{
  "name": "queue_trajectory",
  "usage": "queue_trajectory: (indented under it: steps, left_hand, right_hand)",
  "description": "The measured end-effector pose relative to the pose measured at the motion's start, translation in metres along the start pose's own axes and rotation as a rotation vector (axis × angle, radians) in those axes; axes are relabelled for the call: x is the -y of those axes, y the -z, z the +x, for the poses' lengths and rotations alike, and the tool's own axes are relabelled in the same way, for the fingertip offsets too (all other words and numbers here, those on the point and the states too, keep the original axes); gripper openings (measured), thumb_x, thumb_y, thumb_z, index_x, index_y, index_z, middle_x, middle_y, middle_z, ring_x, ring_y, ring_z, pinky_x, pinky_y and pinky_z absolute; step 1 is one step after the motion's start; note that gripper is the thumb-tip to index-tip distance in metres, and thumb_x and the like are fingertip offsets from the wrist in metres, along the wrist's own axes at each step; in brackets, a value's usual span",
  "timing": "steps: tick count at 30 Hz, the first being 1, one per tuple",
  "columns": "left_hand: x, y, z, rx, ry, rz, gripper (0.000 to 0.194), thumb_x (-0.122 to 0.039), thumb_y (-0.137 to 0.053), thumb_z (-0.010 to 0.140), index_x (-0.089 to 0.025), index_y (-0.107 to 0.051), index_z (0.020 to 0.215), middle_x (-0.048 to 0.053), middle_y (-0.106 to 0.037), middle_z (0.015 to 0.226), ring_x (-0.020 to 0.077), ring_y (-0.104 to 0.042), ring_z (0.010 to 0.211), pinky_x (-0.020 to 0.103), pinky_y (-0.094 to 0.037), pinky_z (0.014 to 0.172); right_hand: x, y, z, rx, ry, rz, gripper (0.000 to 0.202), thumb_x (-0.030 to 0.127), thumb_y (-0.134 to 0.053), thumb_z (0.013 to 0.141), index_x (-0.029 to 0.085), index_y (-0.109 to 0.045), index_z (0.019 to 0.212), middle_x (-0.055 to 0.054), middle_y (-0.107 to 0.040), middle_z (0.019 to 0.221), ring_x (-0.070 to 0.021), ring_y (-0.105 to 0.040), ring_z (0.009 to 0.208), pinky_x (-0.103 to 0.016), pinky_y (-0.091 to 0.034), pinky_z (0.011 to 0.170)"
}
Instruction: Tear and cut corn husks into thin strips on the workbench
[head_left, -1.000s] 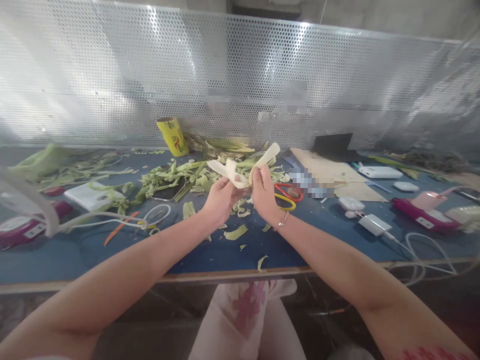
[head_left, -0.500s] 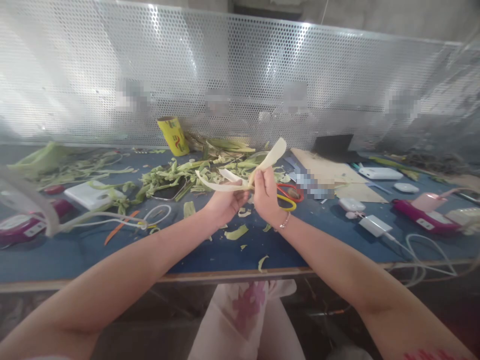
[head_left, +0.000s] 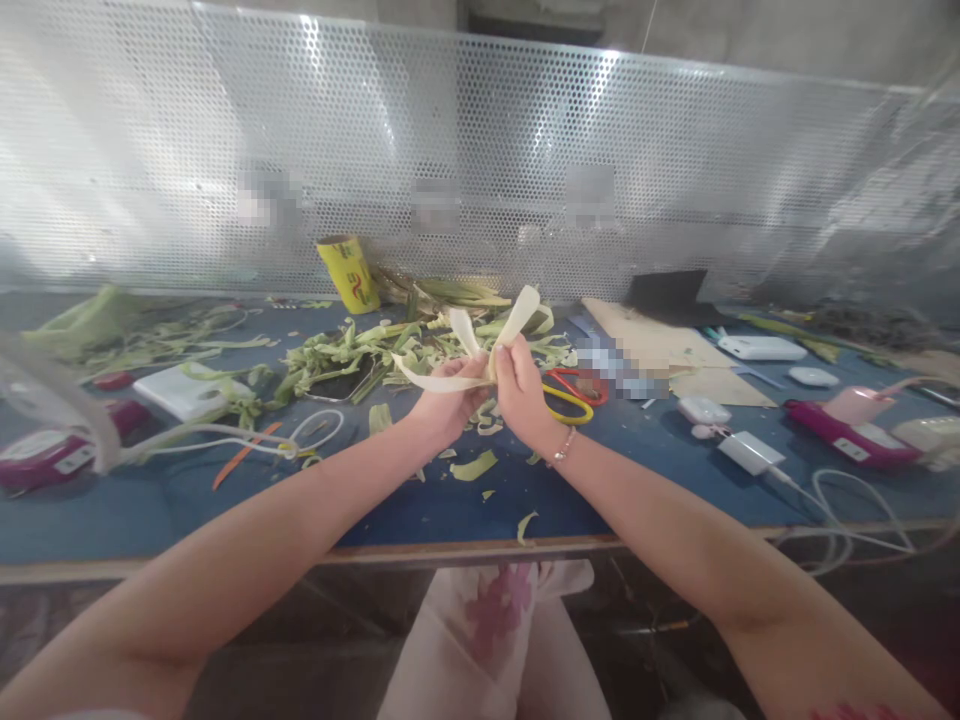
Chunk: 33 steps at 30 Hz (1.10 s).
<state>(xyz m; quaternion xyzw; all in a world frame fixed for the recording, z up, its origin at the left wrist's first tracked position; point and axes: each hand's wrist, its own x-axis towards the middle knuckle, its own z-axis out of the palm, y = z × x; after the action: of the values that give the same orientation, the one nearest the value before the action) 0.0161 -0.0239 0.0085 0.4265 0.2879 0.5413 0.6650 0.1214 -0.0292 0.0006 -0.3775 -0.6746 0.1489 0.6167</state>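
Observation:
Pale strips of what looks like corn husk (head_left: 519,316) fan out from between my two hands over the middle of the table. My left hand (head_left: 451,402) pinches the bunch at its base, and a long strip curls out to the left above its fingers. Close against it, my right hand (head_left: 520,392) has thumb and fingers closed on the same base, with a broad strip standing up and right. Fingers cover the joined part of the strips. Behind the hands lies a heap of green husk scraps (head_left: 337,355).
Scissors with red and yellow handles (head_left: 568,405) lie right of my hands. A tilted yellow tube (head_left: 350,275) stands by the perforated metal screen (head_left: 480,130). Cardboard (head_left: 645,335), white chargers (head_left: 750,452), cables and purple power strips (head_left: 851,432) occupy the sides.
My right hand has moved slightly left, closer to my left hand. The broad strip has shifted left with it, and a shorter strip now stands more upright.

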Motion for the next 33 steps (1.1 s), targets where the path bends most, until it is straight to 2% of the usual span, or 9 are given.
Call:
queue_trajectory:
  steps: [3, 6, 13, 19, 22, 25, 27, 30, 33]
  left_hand:
    - [0.005, 0.001, 0.000, 0.047, -0.029, 0.045, 0.027, -0.039, -0.069, 0.067, -0.015, -0.057, 0.070, -0.001, -0.058, 0.061, 0.0069, -0.053, 0.054, 0.021, -0.046, 0.056]
    - [0.006, 0.002, 0.001, 0.043, -0.131, 0.163, 0.028, -0.043, -0.065, 0.070, -0.016, -0.055, 0.074, -0.003, -0.056, 0.063, 0.0075, -0.051, 0.056, 0.022, -0.044, 0.057]
    - [-0.002, 0.005, -0.002, -0.130, -0.458, 0.663, 0.015, -0.031, -0.054, 0.079, -0.017, -0.053, 0.072, -0.002, -0.050, 0.065, 0.0098, -0.047, 0.064, 0.022, -0.040, 0.062]
    - [-0.002, 0.014, 0.002, -0.168, -0.515, 0.764, 0.012, -0.027, -0.049, 0.082, -0.020, -0.058, 0.083, -0.001, -0.053, 0.068, 0.0117, -0.049, 0.064, 0.022, -0.039, 0.062]
    - [-0.002, 0.021, 0.006, -0.216, -0.589, 0.879, 0.015, -0.022, -0.047, 0.082, -0.020, -0.059, 0.091, -0.001, -0.055, 0.067, 0.0120, -0.050, 0.062, 0.023, -0.039, 0.060]
    - [-0.003, 0.027, 0.010, -0.222, -0.668, 1.004, 0.020, -0.020, -0.042, 0.084, -0.020, -0.058, 0.096, -0.001, -0.056, 0.066, 0.0117, -0.049, 0.058, 0.024, -0.039, 0.059]
    - [-0.003, 0.029, 0.012, -0.208, -0.688, 1.047, 0.021, -0.021, -0.040, 0.085, -0.020, -0.056, 0.099, -0.001, -0.057, 0.065, 0.0115, -0.050, 0.056, 0.025, -0.040, 0.058]
    - [-0.003, 0.030, 0.013, -0.191, -0.685, 1.056, 0.020, -0.023, -0.040, 0.086, -0.020, -0.055, 0.098, -0.001, -0.058, 0.065, 0.0117, -0.052, 0.055, 0.025, -0.042, 0.058]
    - [-0.001, 0.031, 0.014, -0.159, -0.665, 1.024, 0.017, -0.026, -0.041, 0.086, -0.020, -0.055, 0.095, 0.001, -0.060, 0.068, 0.0128, -0.055, 0.059, 0.026, -0.044, 0.061]
  right_hand:
    - [0.001, -0.001, 0.000, 0.012, -0.008, 0.027, 0.022, 0.038, -0.031, 0.091, 0.023, -0.037, 0.077, 0.001, -0.042, 0.069, -0.0126, -0.042, 0.064, -0.028, -0.037, 0.062]
    - [0.002, -0.001, 0.000, 0.040, -0.021, 0.060, 0.022, 0.037, -0.033, 0.091, 0.022, -0.036, 0.075, 0.002, -0.042, 0.068, -0.0120, -0.041, 0.063, -0.027, -0.036, 0.061]
    - [0.001, -0.003, 0.003, 0.086, -0.088, 0.069, 0.024, 0.035, -0.034, 0.090, 0.023, -0.032, 0.069, 0.003, -0.038, 0.064, -0.0121, -0.039, 0.060, -0.027, -0.033, 0.058]
    - [-0.012, 0.000, 0.010, 0.109, -0.104, -0.007, 0.015, 0.033, -0.039, 0.087, 0.021, -0.039, 0.077, 0.002, -0.043, 0.069, -0.0126, -0.043, 0.064, -0.028, -0.036, 0.062]
    - [-0.015, 0.003, 0.011, 0.060, -0.005, -0.075, 0.011, 0.030, -0.046, 0.084, 0.020, -0.042, 0.085, 0.000, -0.046, 0.076, -0.0138, -0.045, 0.069, -0.030, -0.039, 0.067]
    - [-0.012, 0.009, 0.010, 0.013, 0.183, -0.156, 0.013, 0.022, -0.051, 0.080, 0.020, -0.043, 0.090, -0.002, -0.046, 0.083, -0.0147, -0.045, 0.074, -0.032, -0.042, 0.070]
    - [-0.007, 0.013, 0.008, 0.047, 0.291, -0.165, 0.018, 0.017, -0.049, 0.079, 0.020, -0.045, 0.096, -0.004, -0.046, 0.087, -0.0147, -0.045, 0.074, -0.032, -0.044, 0.070]
    - [0.001, 0.017, 0.005, 0.132, 0.365, -0.140, 0.029, 0.015, -0.047, 0.078, 0.021, -0.045, 0.107, -0.005, -0.047, 0.090, -0.0157, -0.046, 0.074, -0.034, -0.046, 0.068]
    - [0.006, 0.018, 0.004, 0.183, 0.396, -0.129, 0.019, 0.019, -0.048, 0.080, 0.021, -0.050, 0.099, -0.005, -0.050, 0.087, -0.0165, -0.048, 0.074, -0.033, -0.047, 0.064]
